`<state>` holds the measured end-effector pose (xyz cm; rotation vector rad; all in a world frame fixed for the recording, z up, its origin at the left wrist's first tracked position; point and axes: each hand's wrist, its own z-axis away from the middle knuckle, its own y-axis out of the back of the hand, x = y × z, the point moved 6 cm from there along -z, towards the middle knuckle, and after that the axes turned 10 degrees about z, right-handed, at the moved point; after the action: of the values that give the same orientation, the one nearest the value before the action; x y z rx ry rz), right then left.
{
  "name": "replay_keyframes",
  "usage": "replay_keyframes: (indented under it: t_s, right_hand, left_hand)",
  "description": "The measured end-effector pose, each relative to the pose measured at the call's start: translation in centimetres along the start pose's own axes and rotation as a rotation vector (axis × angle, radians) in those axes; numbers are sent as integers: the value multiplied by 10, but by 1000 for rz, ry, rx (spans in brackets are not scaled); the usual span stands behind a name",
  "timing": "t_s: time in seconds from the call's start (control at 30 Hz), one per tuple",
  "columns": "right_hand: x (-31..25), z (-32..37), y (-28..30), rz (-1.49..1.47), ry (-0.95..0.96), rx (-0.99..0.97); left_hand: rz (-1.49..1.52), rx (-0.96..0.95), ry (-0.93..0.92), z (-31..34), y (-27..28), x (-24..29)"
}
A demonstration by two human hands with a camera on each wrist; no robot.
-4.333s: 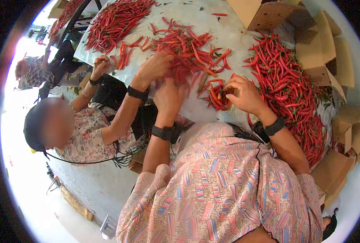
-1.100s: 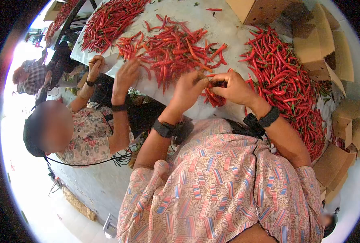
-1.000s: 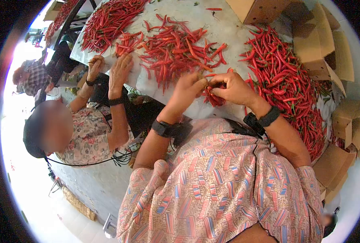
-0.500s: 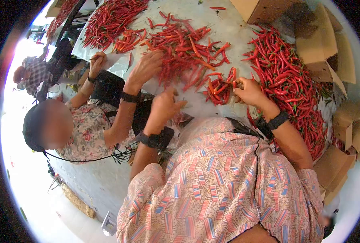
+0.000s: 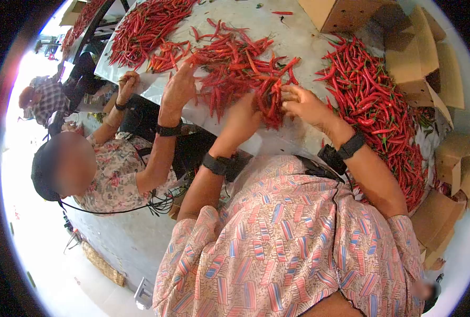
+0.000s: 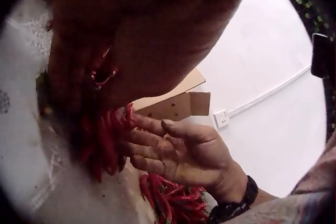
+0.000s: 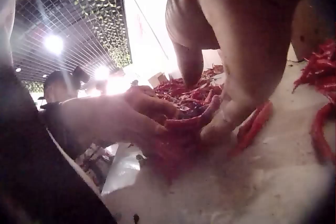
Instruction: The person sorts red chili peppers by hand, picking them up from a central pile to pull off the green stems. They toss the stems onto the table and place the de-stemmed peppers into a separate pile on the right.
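1. Just right of the centre of the head view, a bunch of red chillies (image 5: 270,101) stands between the person's two hands over the pale table (image 5: 308,50); it overlaps the near edge of a loose heap of chillies (image 5: 229,55).
2. The right hand (image 5: 310,110) lies along the right side of the bunch; in the lower middle of the left wrist view its fingers look straight and slightly spread, rather than curled round anything.
3. The left hand (image 5: 241,120) is at the bunch's lower left, blurred; whether its fingers pinch chillies or merely press against them cannot be told.
4. The step in hand seems to be gathering chillies into a bunch and evening it up. The next move probably calls for both palms to press in evenly, so that no chilli slips out.
5. A larger chilli pile (image 5: 372,105) fills the right of the frame, beside the cardboard boxes (image 5: 412,58).
6. The left hand is mostly dark in the left wrist view. In the right wrist view, blur and glare mask where fingers meet chillies, and the bunch's underside is hidden. Stems in the bunch are too smeared to make out.
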<state>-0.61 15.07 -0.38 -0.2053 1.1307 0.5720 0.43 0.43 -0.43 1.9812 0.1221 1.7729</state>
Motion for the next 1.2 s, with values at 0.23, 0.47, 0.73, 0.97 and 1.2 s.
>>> replay_keyframes:
  t_s: [0.23, 0.47, 0.73, 0.97, 1.2]
  right_hand:
    - [10, -3, 43, 255, 62, 190]
    - [70, -7, 60, 439, -141, 293]
    - [24, -3, 25, -52, 3, 165]
    - [19, 2, 35, 130, 37, 213]
    - [-4, 3, 13, -5, 167, 117]
  left_hand:
    - [-251, 122, 13, -13, 42, -4]
    - [-540, 278, -82, -28, 65, -6]
    - [-800, 167, 85, -35, 63, -4]
    - [-555, 301, -110, -15, 66, 13]
    - [32, -25, -85, -7, 8, 29]
